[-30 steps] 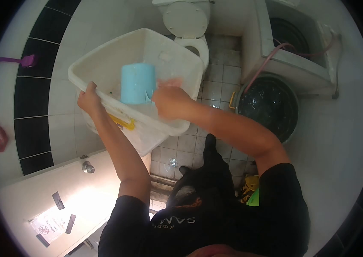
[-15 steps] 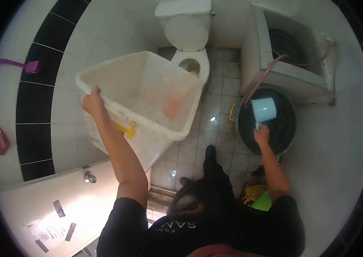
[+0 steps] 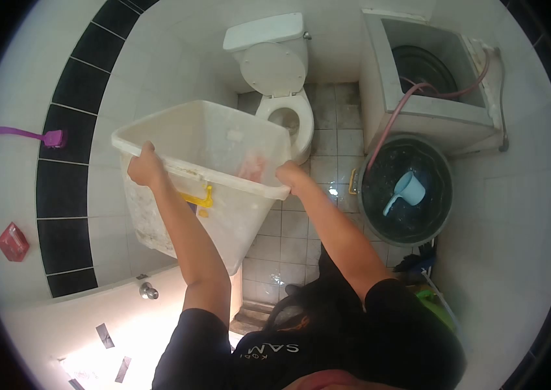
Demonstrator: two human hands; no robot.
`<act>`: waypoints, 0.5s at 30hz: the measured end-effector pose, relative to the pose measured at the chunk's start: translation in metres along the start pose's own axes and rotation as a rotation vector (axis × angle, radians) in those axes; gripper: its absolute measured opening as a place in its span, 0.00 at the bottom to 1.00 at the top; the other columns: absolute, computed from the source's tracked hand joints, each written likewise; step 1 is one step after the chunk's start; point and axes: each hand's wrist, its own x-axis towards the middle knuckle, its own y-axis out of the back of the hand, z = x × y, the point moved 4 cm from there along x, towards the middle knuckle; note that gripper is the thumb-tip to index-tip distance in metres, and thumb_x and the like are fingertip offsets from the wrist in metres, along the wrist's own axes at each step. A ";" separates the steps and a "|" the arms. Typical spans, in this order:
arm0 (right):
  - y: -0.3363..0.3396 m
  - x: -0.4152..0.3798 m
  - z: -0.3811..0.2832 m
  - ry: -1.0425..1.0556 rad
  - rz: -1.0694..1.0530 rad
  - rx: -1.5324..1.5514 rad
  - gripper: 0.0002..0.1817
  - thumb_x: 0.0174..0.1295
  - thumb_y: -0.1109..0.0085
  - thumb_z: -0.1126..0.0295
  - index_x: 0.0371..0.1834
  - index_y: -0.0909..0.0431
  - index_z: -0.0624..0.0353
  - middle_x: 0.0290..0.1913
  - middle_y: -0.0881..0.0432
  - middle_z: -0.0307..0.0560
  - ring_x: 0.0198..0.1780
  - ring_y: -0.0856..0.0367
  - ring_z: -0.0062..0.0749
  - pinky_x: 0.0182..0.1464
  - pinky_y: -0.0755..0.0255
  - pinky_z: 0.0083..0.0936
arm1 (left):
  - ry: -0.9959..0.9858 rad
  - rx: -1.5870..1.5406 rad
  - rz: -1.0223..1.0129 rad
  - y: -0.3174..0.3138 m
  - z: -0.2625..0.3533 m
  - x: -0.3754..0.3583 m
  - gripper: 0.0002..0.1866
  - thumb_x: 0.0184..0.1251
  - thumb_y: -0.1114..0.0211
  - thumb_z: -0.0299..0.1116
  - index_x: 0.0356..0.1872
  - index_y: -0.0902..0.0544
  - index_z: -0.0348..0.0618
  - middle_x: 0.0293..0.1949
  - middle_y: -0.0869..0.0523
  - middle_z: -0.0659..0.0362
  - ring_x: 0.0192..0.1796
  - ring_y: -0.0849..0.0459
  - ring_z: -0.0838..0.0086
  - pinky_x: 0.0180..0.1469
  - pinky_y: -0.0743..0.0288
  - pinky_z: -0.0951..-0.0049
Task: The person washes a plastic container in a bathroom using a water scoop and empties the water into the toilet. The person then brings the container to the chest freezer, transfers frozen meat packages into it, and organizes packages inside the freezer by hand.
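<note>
A large white plastic tub (image 3: pixel 223 224) is tilted in front of me, with a yellow latch on its side and a reddish stain or tinted water inside. My left hand (image 3: pixel 147 167) grips its rim on the left, fingers closed over the edge. At the right corner of the same rim, my right hand (image 3: pixel 294 177) is closed on it too. A light blue dipper (image 3: pixel 410 188) floats on the water in a round dark bucket (image 3: pixel 441 224) to the right, apart from both hands.
Behind the tub stands a white toilet (image 3: pixel 285 68) with its lid raised. A pink hose (image 3: pixel 394 120) runs from the tiled basin (image 3: pixel 379 65) into the bucket. A purple brush (image 3: pixel 53 138) hangs on the left wall, above a red packet (image 3: pixel 13 242). A door (image 3: pixel 178 292) stands at lower left.
My right hand has let go of the dipper, leaving it in the bucket, and has moved left onto the tub's rim. The tub has tipped somewhat; my left hand still grips it.
</note>
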 end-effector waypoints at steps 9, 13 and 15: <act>0.090 0.054 0.051 0.005 0.091 -0.071 0.19 0.56 0.44 0.78 0.53 0.24 0.72 0.47 0.18 0.58 0.45 0.17 0.43 0.44 0.23 0.37 | -0.158 0.257 -0.085 -0.074 0.065 -0.102 0.18 0.46 0.38 0.41 0.25 0.16 0.32 0.26 0.14 0.45 0.31 0.16 0.50 0.40 0.25 0.58; 0.107 0.079 0.074 0.059 0.057 -0.027 0.20 0.55 0.42 0.79 0.53 0.24 0.73 0.46 0.18 0.56 0.47 0.18 0.41 0.47 0.25 0.34 | -0.305 0.218 -0.119 -0.101 0.080 -0.144 0.17 0.45 0.39 0.40 0.23 0.16 0.32 0.24 0.15 0.47 0.28 0.18 0.52 0.38 0.25 0.59; 0.108 0.103 0.093 0.058 0.060 0.049 0.20 0.56 0.42 0.79 0.54 0.24 0.72 0.47 0.18 0.54 0.48 0.18 0.40 0.49 0.26 0.32 | -0.316 0.159 -0.146 -0.109 0.083 -0.159 0.17 0.46 0.38 0.40 0.23 0.17 0.31 0.24 0.16 0.47 0.28 0.18 0.52 0.37 0.26 0.59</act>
